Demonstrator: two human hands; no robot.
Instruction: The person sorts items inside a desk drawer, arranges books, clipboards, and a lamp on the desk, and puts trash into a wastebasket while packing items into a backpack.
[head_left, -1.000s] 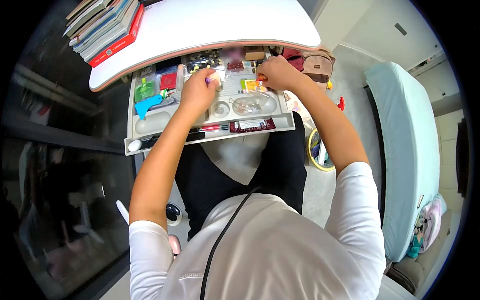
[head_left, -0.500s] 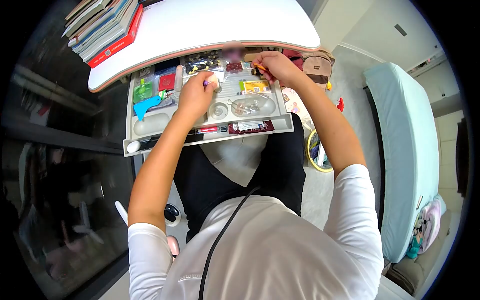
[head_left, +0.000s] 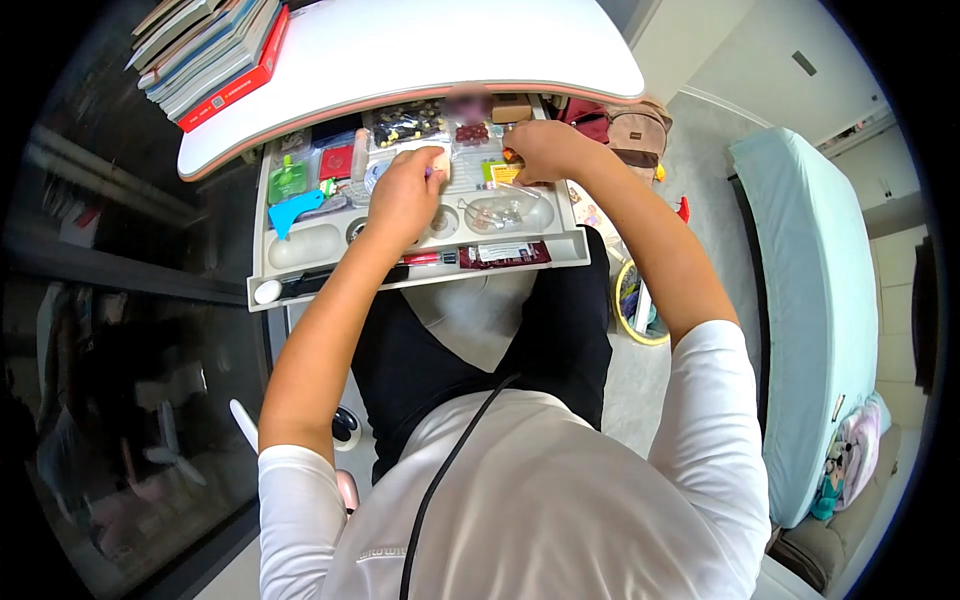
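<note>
My left hand [head_left: 408,190] is closed over the middle of the open drawer [head_left: 570,248], with a small purple item at its fingertips too small to name. On the right side of the drawer, my right hand [head_left: 540,150] is closed around a small orange item [head_left: 511,156], just above a yellow-green packet [head_left: 502,174]. A clear bag [head_left: 495,212] lies below that packet. A dark red packet [head_left: 505,254] and a black and red pen-like item [head_left: 430,258] lie in the front compartment. Left of my left hand are a blue piece [head_left: 294,208] and a red booklet [head_left: 336,162].
The white desktop [head_left: 440,45] overhangs the drawer's back, with a stack of books [head_left: 215,60] at its left. Bags [head_left: 634,135] and a yellow-rimmed bin [head_left: 638,305] stand right of the drawer. A bed with a light blue cover [head_left: 805,320] is farther right.
My left hand has shifted slightly right and down. My right hand rose toward the drawer's back right with the orange item, then came down toward the yellow-green packet.
</note>
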